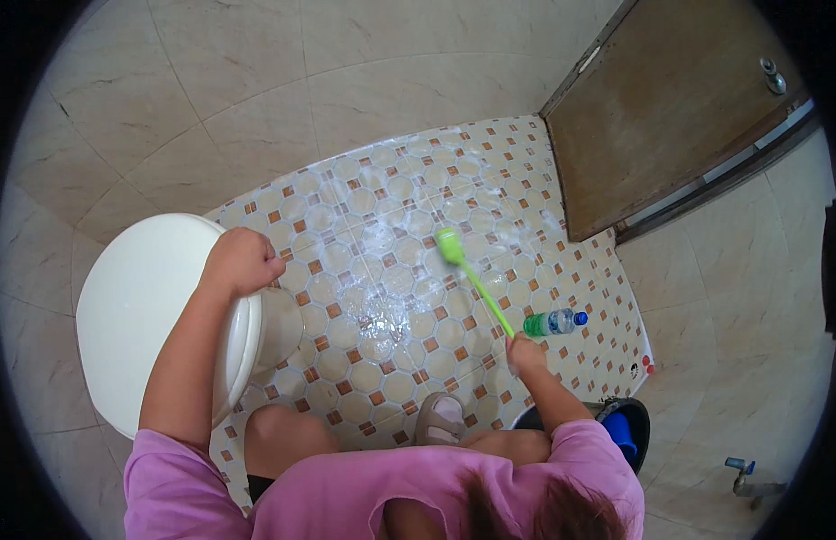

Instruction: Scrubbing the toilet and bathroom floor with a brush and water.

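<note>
Green long-handled plastic scrubbing brush (476,281): held at the centre of the frame, its handle slanting from lower right to upper left, its rounded head down on the wet, soapy floor (391,270) of small pale octagonal tiles with brown square insets.

Right hand (523,349): right of centre, clenched round the lower end of the brush handle; forearm bare, rising from a pink sleeve at the lower edge.

Left hand (241,261): left of centre, curled into a fist and resting on the rim of the white ceramic toilet (139,315); whether it grips the rim cannot be told.

Clear plastic bottle with green label and blue cap (553,321): lying on its side on the tiled floor, just beside the right hand, cap pointing right.

Foot in a grey sandal (440,418): lower centre, planted on the tiles; a bare knee to its left.

Black round bucket with a blue item inside (629,427): lower right, partly hidden behind the right arm.

Brown wooden door (670,108): upper right, with a metal fitting near its far edge.

Metal tap with blue handle (742,477): far lower right, on the pale marbled wall.

Pale marbled wall tiles (256,81): across the upper left and top of the frame.
</note>
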`<move>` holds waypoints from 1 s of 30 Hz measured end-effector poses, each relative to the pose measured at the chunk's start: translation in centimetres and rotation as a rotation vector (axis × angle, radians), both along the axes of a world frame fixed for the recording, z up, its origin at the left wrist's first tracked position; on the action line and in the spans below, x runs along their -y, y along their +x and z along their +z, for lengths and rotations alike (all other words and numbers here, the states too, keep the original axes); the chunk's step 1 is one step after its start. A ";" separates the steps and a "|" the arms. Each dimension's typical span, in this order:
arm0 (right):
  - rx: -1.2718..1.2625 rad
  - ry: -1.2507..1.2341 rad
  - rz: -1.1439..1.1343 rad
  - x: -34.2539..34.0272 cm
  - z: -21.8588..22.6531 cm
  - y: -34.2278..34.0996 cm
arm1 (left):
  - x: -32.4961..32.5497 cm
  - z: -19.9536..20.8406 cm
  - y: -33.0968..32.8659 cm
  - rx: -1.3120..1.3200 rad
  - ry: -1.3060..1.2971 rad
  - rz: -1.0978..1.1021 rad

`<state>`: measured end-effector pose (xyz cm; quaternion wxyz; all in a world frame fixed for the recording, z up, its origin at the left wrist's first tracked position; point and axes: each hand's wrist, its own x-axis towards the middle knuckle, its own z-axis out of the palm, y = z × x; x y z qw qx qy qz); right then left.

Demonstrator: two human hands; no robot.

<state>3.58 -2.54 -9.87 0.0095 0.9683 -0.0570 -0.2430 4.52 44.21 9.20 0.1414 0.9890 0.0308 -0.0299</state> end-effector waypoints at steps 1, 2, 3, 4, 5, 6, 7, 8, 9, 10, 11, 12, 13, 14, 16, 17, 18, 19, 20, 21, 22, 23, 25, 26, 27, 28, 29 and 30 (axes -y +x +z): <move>-0.011 -0.031 -0.031 0.4 0.5 0.6 | -0.2 -0.1 0.0 0.004 -0.003 -0.005; -0.023 -0.063 -0.064 1.4 1.0 1.4 | -0.1 0.1 0.2 -0.044 0.028 -0.009; 0.035 -0.008 -0.199 3.1 -0.4 2.7 | 0.0 0.1 0.3 -0.092 0.060 -0.012; 0.087 0.046 -0.263 3.9 -0.9 3.9 | 0.1 0.2 0.4 -0.094 0.056 -0.018; 0.137 0.101 -0.321 3.5 0.1 5.2 | 0.0 0.4 0.3 -0.098 0.048 -0.021; 0.168 0.134 -0.370 2.7 0.8 6.0 | 0.1 0.5 0.2 -0.102 0.039 -0.023; 0.134 0.126 -0.305 2.1 0.6 6.1 | 0.2 0.8 0.3 -0.098 0.039 -0.023; 0.101 0.117 -0.242 1.8 0.0 6.2 | 0.6 0.9 0.5 -0.113 0.050 -0.003; 0.149 0.079 -0.227 2.1 -2.5 5.3 | 0.9 0.9 0.6 -0.129 0.061 0.016; 0.148 0.091 -0.216 1.6 -2.3 5.8 | 0.6 0.8 0.6 -0.128 0.071 0.028; 0.118 0.061 -0.177 1.5 -1.4 5.6 | 0.4 0.7 0.3 -0.108 0.066 0.026; 0.087 0.031 -0.138 1.7 -1.0 5.6 | 0.1 0.6 0.0 -0.088 0.062 0.024; 0.096 0.073 -0.302 3.9 -1.8 6.9 | 0.2 0.5 0.4 -0.080 0.059 0.011; 0.098 0.075 -0.309 4.9 -2.7 8.3 | 0.2 0.5 0.6 -0.066 0.055 -0.022; 0.093 0.078 -0.235 6.3 -4.0 10.6 | 0.7 0.5 0.6 -0.056 0.046 -0.060; 0.122 0.157 -0.297 1.9 -1.6 10.2 | 0.3 0.5 0.3 -0.063 0.060 -0.035; 0.081 0.130 -0.206 -0.3 -0.6 9.3 | 0.5 0.6 0.4 -0.058 0.060 -0.033; 0.040 0.107 -0.113 -1.5 -0.5 8.6 | 0.5 0.6 0.3 -0.056 0.064 -0.030; 0.046 0.024 -0.061 -1.4 -0.9 8.3 | 0.5 0.7 0.3 -0.063 0.053 -0.004; 0.085 0.051 -0.137 -0.8 -1.2 9.2 | 0.5 0.7 0.2 -0.070 0.042 0.024; 0.126 0.076 -0.218 0.7 -1.5 10.2 | 0.6 0.7 0.3 -0.066 0.045 0.024; 0.156 0.105 -0.310 1.8 -2.0 11.4 | 0.7 0.7 0.5 -0.053 0.046 0.001; 0.183 0.158 -0.334 1.9 -3.3 13.7 | 0.9 0.6 0.5 -0.045 0.049 -0.023; 0.209 0.216 -0.345 0.2 -2.4 14.4 | 0.6 0.4 0.5 -0.039 0.055 -0.006; 0.160 0.158 -0.123 -1.8 -1.8 13.6 | 0.3 0.2 0.4 -0.032 0.060 0.010; 0.117 0.149 -0.095 -3.4 -1.7 12.8 | 0.2 0.1 0.3 -0.028 0.066 0.017; 0.072 0.140 -0.068 -4.4 -1.8 12.3 | 0.0 0.0 0.3 -0.042 0.071 0.003; 0.052 0.119 -0.021 -4.0 -1.6 12.8 | -0.3 -0.1 0.3 -0.057 0.077 -0.010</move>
